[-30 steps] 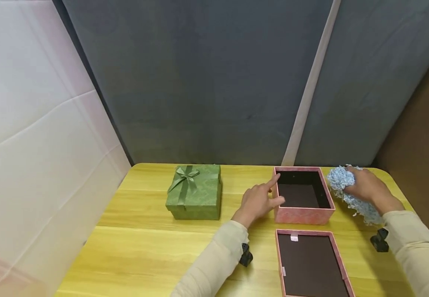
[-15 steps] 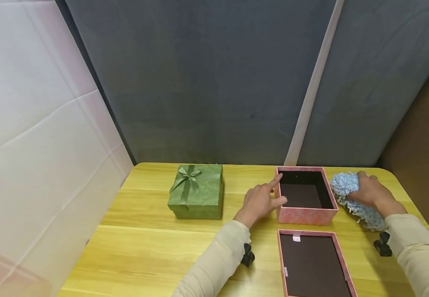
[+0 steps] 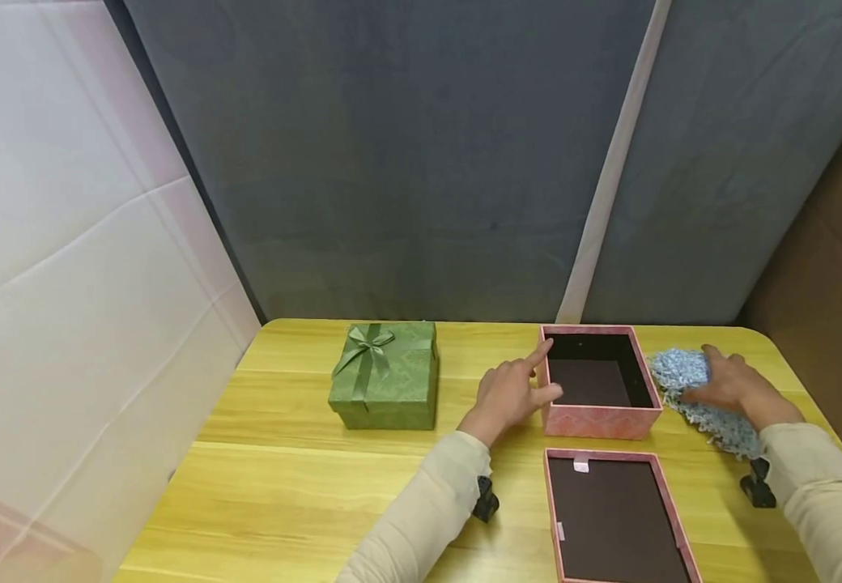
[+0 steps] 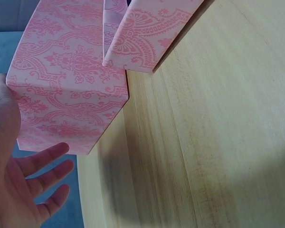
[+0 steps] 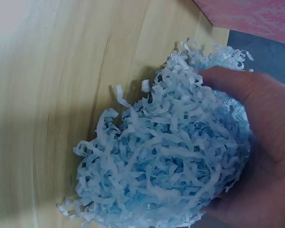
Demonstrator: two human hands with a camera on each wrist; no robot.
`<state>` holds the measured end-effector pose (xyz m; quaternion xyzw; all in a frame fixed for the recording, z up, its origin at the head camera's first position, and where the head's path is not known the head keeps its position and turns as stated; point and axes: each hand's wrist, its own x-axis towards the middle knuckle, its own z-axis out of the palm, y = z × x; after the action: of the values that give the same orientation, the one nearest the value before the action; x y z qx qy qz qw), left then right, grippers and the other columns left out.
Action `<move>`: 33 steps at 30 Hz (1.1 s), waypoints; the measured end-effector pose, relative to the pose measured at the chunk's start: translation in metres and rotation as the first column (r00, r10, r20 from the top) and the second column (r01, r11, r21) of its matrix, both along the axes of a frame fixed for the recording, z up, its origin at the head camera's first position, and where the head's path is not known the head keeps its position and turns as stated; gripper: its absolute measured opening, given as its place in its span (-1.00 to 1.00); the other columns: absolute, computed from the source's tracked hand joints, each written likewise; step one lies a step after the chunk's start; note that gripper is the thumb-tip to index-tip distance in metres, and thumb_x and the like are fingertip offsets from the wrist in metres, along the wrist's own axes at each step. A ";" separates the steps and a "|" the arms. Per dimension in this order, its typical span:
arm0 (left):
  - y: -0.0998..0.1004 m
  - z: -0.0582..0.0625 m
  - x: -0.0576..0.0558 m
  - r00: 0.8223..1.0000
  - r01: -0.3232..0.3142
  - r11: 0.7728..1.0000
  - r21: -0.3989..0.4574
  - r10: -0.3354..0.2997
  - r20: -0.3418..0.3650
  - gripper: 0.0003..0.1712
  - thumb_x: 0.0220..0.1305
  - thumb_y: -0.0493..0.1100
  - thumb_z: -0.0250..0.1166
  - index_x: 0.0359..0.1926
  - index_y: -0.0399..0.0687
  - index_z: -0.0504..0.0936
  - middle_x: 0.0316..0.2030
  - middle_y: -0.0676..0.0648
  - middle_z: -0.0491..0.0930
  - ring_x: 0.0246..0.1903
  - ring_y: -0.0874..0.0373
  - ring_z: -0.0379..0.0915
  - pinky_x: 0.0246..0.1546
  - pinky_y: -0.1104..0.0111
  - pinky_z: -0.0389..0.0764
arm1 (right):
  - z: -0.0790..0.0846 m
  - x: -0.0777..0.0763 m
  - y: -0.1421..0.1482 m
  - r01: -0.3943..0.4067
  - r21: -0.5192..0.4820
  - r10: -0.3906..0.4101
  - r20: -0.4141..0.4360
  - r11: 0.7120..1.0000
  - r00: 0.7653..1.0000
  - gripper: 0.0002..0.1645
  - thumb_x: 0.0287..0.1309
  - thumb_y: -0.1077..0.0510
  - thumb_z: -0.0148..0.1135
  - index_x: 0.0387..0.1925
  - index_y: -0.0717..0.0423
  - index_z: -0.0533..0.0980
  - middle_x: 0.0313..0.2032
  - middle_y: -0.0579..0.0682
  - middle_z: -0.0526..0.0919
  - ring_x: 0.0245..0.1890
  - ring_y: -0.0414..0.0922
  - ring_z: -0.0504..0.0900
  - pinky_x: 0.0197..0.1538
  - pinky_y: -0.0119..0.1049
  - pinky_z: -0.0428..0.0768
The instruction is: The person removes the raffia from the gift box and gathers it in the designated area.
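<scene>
My left hand (image 3: pixel 506 398) has its fingers spread at the left side of a pink patterned gift box (image 3: pixel 599 421). The box is open at the top, with a dark bare inside. In the left wrist view the thumb (image 4: pixel 2 90) touches the box's outer wall, and the other fingers stand apart from it. My right hand (image 3: pixel 737 390) is over a heap of light blue shredded paper (image 3: pixel 679 368) on the table right of the box. Its fingers are spread at the heap's edge. The right wrist view shows the thumb (image 5: pixel 228 83) against the paper strands (image 5: pixel 166 152), which hide the other fingertips.
A pink box lid (image 3: pixel 614 518) lies inside up in front of the box. Further left stands a closed green gift box (image 3: pixel 388 376) with a ribbon bow. All rest on a yellow wood-grain table (image 3: pixel 282 486), with a grey curtain (image 3: pixel 392 162) behind.
The right hand and the shredded paper have come down and slightly nearer. The paper lies lower on the table and the right fingers have loosened. The left hand keeps its place.
</scene>
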<state>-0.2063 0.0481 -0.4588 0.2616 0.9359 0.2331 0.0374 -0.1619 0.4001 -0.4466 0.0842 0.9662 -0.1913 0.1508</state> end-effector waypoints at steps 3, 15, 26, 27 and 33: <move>0.000 0.000 0.000 1.000 -0.003 1.000 -0.001 0.003 -0.001 -0.11 0.37 0.25 0.26 0.63 0.38 0.13 0.03 -0.02 0.73 -0.23 0.13 0.56 -0.12 0.26 0.55 | 0.000 0.003 -0.001 -0.015 0.002 0.015 -0.055 1.000 0.998 0.35 0.07 -0.16 0.42 0.50 0.52 -0.14 0.31 0.82 -0.18 0.32 0.76 -0.13 0.23 0.68 -0.05; 0.003 0.000 -0.001 0.997 -0.010 0.997 -0.072 0.005 -0.074 -0.12 0.37 0.30 0.23 0.62 0.41 0.13 -0.38 0.01 0.63 -0.39 0.15 0.42 -0.21 0.29 0.51 | 0.012 0.006 -0.048 -0.055 -0.019 0.038 -0.498 0.998 0.866 -0.23 0.51 0.00 -0.13 0.50 0.45 0.10 0.42 0.69 -0.03 0.48 0.59 -0.17 0.37 0.57 -0.24; -0.017 0.018 0.003 0.957 -0.043 0.978 -0.205 -0.019 -0.289 -0.12 0.44 0.45 0.05 0.64 0.32 0.12 0.07 -0.07 0.69 -0.02 0.02 0.63 0.08 0.18 0.59 | 0.036 0.000 -0.093 -0.139 0.028 0.134 -0.510 0.990 0.850 -0.27 0.53 -0.02 -0.07 0.45 0.46 0.20 0.40 0.69 0.06 0.44 0.61 -0.05 0.36 0.57 -0.12; -0.024 0.022 0.003 0.950 -0.052 0.978 -0.201 -0.014 -0.313 -0.14 0.45 0.41 0.08 0.64 0.31 0.13 0.11 -0.07 0.68 0.03 0.01 0.62 0.09 0.17 0.58 | 0.041 -0.001 -0.099 -0.143 0.022 0.134 -0.508 0.989 0.851 -0.25 0.55 -0.05 -0.08 0.47 0.44 0.19 0.41 0.68 0.04 0.45 0.60 -0.07 0.37 0.57 -0.15; -0.071 0.049 0.001 0.934 -0.145 0.975 -0.166 0.080 -0.348 -0.16 0.47 0.29 0.13 0.65 0.30 0.10 0.48 -0.17 0.33 0.41 -0.08 0.32 0.33 -0.04 0.37 | 0.059 -0.010 -0.134 -0.146 0.012 0.136 -0.439 0.989 0.888 -0.07 0.56 -0.28 -0.17 0.59 0.31 0.00 0.49 0.63 -0.14 0.52 0.54 -0.27 0.39 0.54 -0.35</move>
<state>-0.2054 -0.0232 -0.4098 0.2389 0.9596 0.0966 -0.1134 -0.1720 0.2665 -0.3876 -0.0329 0.9768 -0.2040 -0.0564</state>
